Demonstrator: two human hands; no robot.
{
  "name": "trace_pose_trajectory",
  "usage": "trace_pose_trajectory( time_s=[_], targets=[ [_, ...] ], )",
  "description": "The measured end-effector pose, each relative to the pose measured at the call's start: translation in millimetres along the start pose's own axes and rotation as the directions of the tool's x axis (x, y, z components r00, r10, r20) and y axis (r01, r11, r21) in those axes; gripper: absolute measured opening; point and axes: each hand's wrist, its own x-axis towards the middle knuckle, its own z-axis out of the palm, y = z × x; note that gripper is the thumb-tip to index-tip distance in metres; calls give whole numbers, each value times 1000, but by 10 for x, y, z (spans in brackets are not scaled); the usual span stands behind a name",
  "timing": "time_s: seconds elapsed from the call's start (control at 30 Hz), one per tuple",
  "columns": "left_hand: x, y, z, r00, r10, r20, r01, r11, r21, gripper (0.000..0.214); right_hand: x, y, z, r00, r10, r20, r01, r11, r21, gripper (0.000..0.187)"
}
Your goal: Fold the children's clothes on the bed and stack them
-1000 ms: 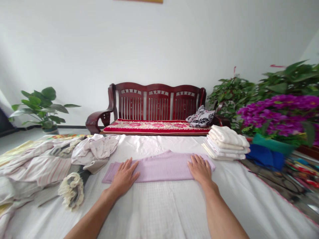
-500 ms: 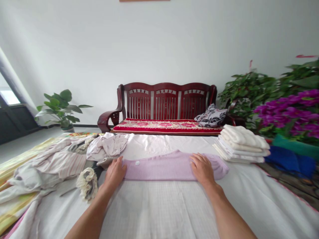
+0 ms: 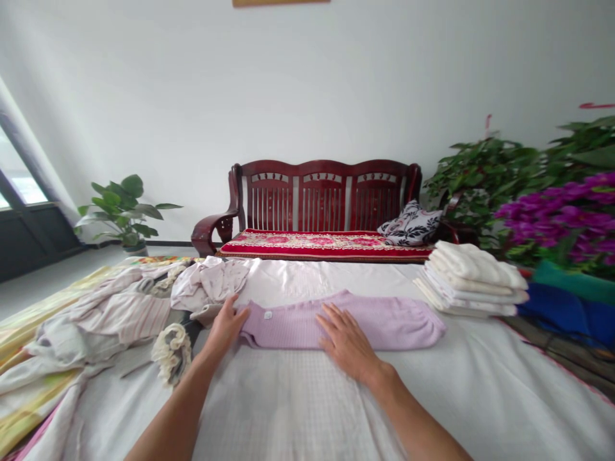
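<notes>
A lilac knitted garment (image 3: 384, 318), folded into a long strip, lies across the white cloth-covered surface (image 3: 298, 397). My left hand (image 3: 225, 326) grips the strip's left end, thumb on top near a small white tag. My right hand (image 3: 346, 342) lies flat and open on the middle of the strip, fingers spread and pointing left.
A heap of unfolded pale clothes (image 3: 120, 307) lies at the left. A stack of folded white cloths (image 3: 473, 278) sits at the right, beside blue fabric (image 3: 562, 314) and purple flowers (image 3: 562, 211). Behind stand a dark wooden bench (image 3: 321, 205) and a potted plant (image 3: 122, 211).
My left hand went from flat on the strip to gripping its left end. My right hand slid from the right part of the strip to its middle. The view shifted left.
</notes>
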Motion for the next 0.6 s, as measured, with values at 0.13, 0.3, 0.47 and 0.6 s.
trace_pose_trajectory(
  time_s=[0.13, 0.3, 0.47, 0.6],
  targets=[
    [-136, 237, 114, 993, -67, 101, 85, 979, -185, 82, 4, -141, 70, 991, -25, 133, 24, 1000, 12, 51],
    [-270, 489, 318, 990, -19, 140, 54, 966, -252, 83, -1, -134, 62, 987, -16, 159, 27, 997, -66, 54],
    [-388, 562, 591, 978, 14, 206, 24, 983, -182, 77, -13, -125, 50, 989, -33, 143, 46, 995, -87, 53],
    [-511, 557, 769, 950, -18, 312, 68, 986, -150, 79, -5, -113, 50, 993, -34, 113, 41, 997, -59, 53]
  ],
)
